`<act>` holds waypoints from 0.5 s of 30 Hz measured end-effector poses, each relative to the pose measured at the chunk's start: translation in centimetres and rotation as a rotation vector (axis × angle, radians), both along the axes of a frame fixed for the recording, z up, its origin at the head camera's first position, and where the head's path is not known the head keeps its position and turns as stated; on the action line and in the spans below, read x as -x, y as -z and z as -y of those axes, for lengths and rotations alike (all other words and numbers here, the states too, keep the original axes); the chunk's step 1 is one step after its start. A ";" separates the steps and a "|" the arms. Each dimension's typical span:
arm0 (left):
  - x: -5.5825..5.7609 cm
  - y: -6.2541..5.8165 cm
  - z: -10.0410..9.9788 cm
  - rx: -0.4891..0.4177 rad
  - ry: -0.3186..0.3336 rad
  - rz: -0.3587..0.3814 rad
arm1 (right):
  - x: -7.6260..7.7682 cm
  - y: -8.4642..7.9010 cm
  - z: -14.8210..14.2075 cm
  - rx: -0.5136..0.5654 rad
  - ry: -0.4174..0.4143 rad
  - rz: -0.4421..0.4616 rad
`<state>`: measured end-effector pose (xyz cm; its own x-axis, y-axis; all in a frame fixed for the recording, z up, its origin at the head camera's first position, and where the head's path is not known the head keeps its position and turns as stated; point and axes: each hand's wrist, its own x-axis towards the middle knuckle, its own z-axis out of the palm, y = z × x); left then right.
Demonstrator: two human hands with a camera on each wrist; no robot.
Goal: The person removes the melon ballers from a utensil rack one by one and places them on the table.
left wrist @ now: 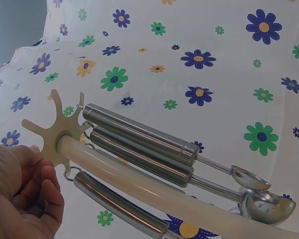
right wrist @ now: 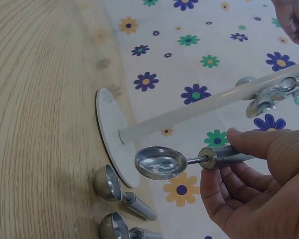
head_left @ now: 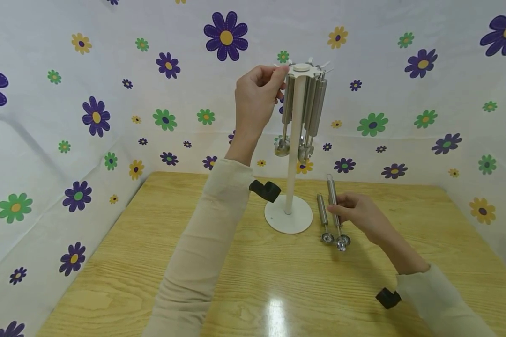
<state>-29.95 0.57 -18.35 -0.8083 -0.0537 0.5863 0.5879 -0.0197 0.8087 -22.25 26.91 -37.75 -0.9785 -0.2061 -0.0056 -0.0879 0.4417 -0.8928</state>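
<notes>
The left hand (head_left: 257,97) pinches with its fingers the top edge of the white stand (head_left: 291,187), from which several hanging scoops (left wrist: 139,155) go down. The right hand (head_left: 362,215) has its fingers curled around the handle of one scoop (right wrist: 162,163), held above the bench (head_left: 194,257), near two lying scoops (right wrist: 106,183).

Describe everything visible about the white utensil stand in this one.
The white utensil stand has a flat round base resting on the wood-grain table, a slim pole and a star-shaped top whose arms have upturned tips. It looks smooth and slightly glossy; coated metal or plastic, I cannot tell. It stands upright, with steel-looking scoops hanging by loops from some arms. The left hand pinches the top's edge.
</notes>
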 end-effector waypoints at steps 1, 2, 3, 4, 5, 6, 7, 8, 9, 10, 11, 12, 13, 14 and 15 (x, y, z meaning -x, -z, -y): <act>0.0 0.0 0.0 0.000 0.001 -0.001 | 0.1 0.1 -0.2 -0.004 0.006 0.005; 0.0 0.0 0.0 -0.001 0.001 -0.002 | 0.1 0.2 -0.3 -0.011 0.013 0.010; 0.0 0.0 0.0 -0.002 0.002 -0.003 | 0.2 0.3 -0.5 -0.017 0.018 0.013; 0.0 0.0 0.0 -0.003 0.002 -0.005 | 0.3 0.4 -0.6 -0.024 0.023 0.018; 0.0 0.0 0.0 -0.003 0.001 -0.005 | 0.4 0.4 -0.8 -0.034 0.028 0.020; 0.0 0.0 0.0 -0.004 0.001 -0.006 | 0.5 0.5 -0.9 -0.043 0.033 0.023; 0.0 0.0 0.0 -0.004 0.001 -0.006 | 0.6 0.6 -1.1 -0.052 0.037 0.025; 0.0 0.0 -0.1 -0.004 0.001 -0.007 | 0.6 0.7 -1.3 -0.059 0.040 0.027; 0.0 0.0 -0.1 -0.003 0.001 -0.007 | 0.7 0.7 -1.5 -0.060 0.043 0.032; 0.0 0.0 -0.1 -0.002 0.001 -0.007 | 0.8 0.8 -1.7 -0.059 0.045 0.038; 0.0 0.0 -0.1 -0.002 0.001 -0.008 | 0.8 0.8 -1.9 -0.056 0.047 0.044; 0.0 0.0 -0.1 -0.002 0.001 -0.008 | 0.9 0.9 -2.1 -0.055 0.048 0.050; 0.0 0.0 -0.1 -0.002 0.000 -0.008 | 1.0 0.9 -2.3 -0.051 0.048 0.055; 0.0 0.1 -0.1 -0.003 0.001 -0.008 | 1.0 0.9 -2.5 -0.050 0.046 0.060; 0.0 0.1 -0.2 -0.003 0.000 -0.008 | 1.0 1.0 -2.7 -0.049 0.047 0.066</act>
<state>-29.96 0.72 -18.42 -0.8034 -0.0555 0.5929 0.5946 -0.0224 0.8037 -23.29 29.56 -38.71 -0.9842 -0.1583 -0.0797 -0.0076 0.4873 -0.8732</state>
